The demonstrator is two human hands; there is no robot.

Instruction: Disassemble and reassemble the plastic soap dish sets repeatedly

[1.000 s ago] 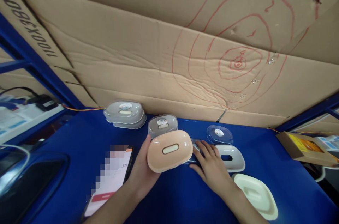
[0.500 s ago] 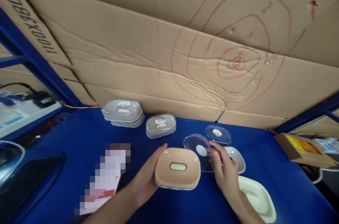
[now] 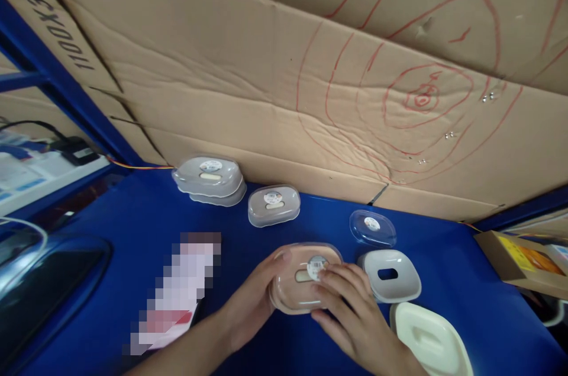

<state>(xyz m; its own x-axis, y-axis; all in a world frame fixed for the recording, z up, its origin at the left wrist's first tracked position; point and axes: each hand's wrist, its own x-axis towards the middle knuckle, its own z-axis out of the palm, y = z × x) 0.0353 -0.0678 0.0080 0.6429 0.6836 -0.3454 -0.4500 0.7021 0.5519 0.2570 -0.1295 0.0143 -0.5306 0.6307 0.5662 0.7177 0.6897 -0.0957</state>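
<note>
My left hand [image 3: 252, 299] is closed round the left side of a peach soap dish [image 3: 290, 294], holding it up above the blue table. Over the dish sits a clear lid [image 3: 304, 249] with a round label [image 3: 316, 267]. My right hand [image 3: 355, 311] grips the lid's right side, fingers bent over its top near the label and thumb at the lower edge. Just right of this hand lie a white-grey dish part [image 3: 408, 288] with an oval hole and a pale cream tray [image 3: 437, 340]. A second clear lid [image 3: 382, 235] lies behind them.
Toward the back, a lidded grey soap dish [image 3: 284, 213] stands beside a stack of similar ones [image 3: 208, 183]. A blurred-out pink-white item [image 3: 181, 287] lies at left, near a dark device [image 3: 44, 293]. Cardboard [image 3: 222, 68] walls the back; a small carton [image 3: 515, 257] stands right.
My right hand has brought the clear lid leftward onto the peach soap dish. The lid was beside the dish before; now it covers the top. The view has shifted slightly.
</note>
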